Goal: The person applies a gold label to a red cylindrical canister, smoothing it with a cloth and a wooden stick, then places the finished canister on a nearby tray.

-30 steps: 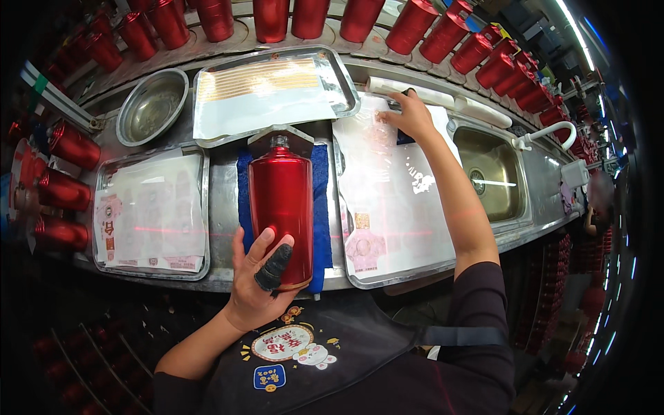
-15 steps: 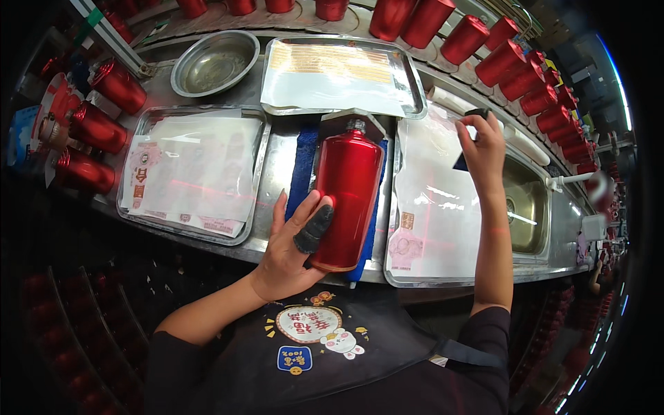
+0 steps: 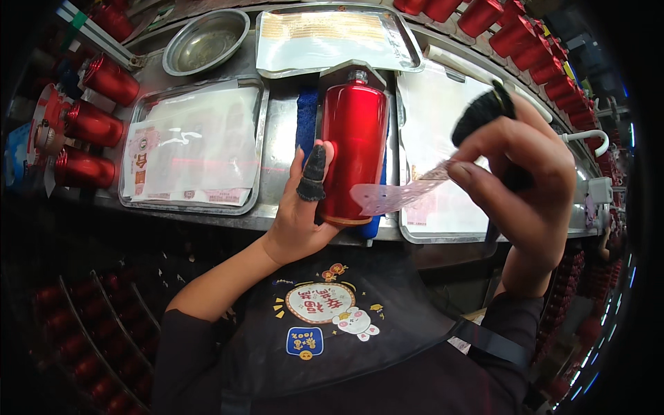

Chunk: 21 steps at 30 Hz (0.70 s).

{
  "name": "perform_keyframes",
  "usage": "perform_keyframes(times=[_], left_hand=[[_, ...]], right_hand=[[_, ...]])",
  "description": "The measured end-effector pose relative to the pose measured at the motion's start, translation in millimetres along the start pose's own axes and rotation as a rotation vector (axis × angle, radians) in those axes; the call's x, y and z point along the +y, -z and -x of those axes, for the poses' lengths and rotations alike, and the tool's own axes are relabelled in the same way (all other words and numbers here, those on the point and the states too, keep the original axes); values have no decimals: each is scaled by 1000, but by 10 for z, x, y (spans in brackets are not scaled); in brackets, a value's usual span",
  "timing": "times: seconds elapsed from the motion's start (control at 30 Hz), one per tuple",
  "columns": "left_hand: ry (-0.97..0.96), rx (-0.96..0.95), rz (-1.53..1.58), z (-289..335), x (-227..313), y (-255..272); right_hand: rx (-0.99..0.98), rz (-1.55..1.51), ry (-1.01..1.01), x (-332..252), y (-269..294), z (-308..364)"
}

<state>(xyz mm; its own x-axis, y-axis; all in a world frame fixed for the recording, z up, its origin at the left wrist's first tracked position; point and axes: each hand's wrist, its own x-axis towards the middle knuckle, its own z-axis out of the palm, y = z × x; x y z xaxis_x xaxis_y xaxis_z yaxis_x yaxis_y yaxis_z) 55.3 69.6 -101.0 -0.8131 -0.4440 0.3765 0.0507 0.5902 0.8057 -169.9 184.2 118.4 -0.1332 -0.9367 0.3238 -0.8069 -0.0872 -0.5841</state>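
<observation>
A limp, pale-pink patterned film (image 3: 392, 198) could crease if its free end sags against the glossy red bottle (image 3: 354, 145), as a worker's right hand (image 3: 543, 207), fingers curled, pinches it right of the bottle and the left hand (image 3: 297, 227), fingers extended, cradles the bottle's lower left side.

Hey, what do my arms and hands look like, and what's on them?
Your dark sleeves end near the elbows, leaving the forearms bare. Your left hand wears a black cover on one finger; your right hand has black finger covering too.
</observation>
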Motion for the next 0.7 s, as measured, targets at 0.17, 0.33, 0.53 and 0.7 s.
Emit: perform_keyframes(times=[0.17, 0.33, 0.53, 0.7], left_hand=[[-13, -47, 100, -85, 155, 267], [285, 181, 548, -363, 231, 142], [311, 193, 580, -394, 285, 118], [298, 167, 580, -371, 246, 129]], right_hand=[[-72, -145, -115, 351, -559, -238], [-52, 134, -123, 585, -780, -285], [269, 102, -49, 524, -1031, 145], [59, 31, -279, 503, -1241, 479]])
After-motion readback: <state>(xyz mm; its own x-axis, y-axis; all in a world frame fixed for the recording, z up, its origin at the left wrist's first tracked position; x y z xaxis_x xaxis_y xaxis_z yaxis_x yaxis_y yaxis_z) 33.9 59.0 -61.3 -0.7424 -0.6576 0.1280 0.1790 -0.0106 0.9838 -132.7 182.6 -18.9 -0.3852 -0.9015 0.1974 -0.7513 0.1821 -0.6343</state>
